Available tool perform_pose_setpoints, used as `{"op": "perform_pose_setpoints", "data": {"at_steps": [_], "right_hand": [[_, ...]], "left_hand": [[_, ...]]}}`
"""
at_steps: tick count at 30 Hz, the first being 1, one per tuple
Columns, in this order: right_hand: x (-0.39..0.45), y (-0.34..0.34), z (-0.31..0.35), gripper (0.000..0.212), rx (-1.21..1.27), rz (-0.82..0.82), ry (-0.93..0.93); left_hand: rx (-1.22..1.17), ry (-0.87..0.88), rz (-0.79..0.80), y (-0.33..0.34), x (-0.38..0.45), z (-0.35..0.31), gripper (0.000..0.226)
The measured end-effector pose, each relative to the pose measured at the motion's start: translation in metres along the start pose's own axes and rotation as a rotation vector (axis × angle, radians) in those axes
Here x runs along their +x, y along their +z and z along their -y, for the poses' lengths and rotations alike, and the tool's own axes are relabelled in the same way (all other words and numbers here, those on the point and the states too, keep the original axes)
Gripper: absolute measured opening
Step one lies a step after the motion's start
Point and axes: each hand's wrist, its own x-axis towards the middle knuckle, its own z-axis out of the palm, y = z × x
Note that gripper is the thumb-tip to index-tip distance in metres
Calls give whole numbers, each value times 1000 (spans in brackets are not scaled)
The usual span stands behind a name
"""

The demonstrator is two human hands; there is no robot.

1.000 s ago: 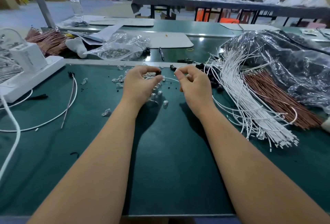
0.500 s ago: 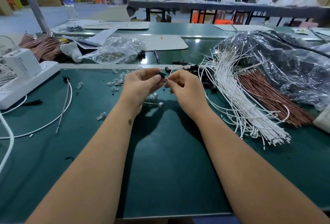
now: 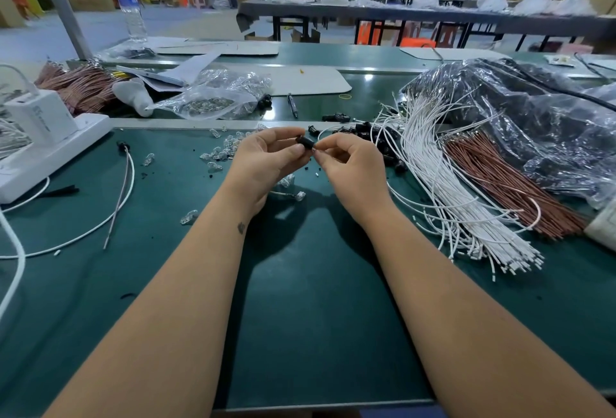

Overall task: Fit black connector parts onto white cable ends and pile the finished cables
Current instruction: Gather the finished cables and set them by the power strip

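The left hand (image 3: 266, 159) pinches the black connector (image 3: 306, 142) between thumb and fingers; the right hand (image 3: 351, 164) fingers pinch its right end, above the green counter (image 3: 316, 301).

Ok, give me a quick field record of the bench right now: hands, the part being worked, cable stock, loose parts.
left hand: pinches black connector part
right hand: pinches at the connector's right end; cable end hidden by fingers
white cable bundle: right of hands, on green mat
brown wire bundle: beside the white one
loose black connectors: behind right hand
clear small parts: left of hands
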Motion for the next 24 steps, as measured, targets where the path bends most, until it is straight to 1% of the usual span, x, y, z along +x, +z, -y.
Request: {"op": "perform_pose_setpoints", "data": {"at_steps": [3,8,12,18,21,24], "right_hand": [[0,-1,1,7,-7,-34,-7],[-1,-1,3,20,-14,-27,-26],[0,-2,3,25,-3,-37,-29],[-2,-2,3,27,14,-36,-50],[-2,-2,3,25,31,-60,-40],[-1,-3,3,26,54,-58,-29]], "left_hand": [[48,8,20,1,-2,-1,24],[109,4,-6,1,-3,-2,21],[131,-10,-19,-1,-2,-2,19],[96,28,-23,-2,-1,2,5],[143,61,-32,-3,0,3,13],[187,96,-2,-4,0,3,25]]}}
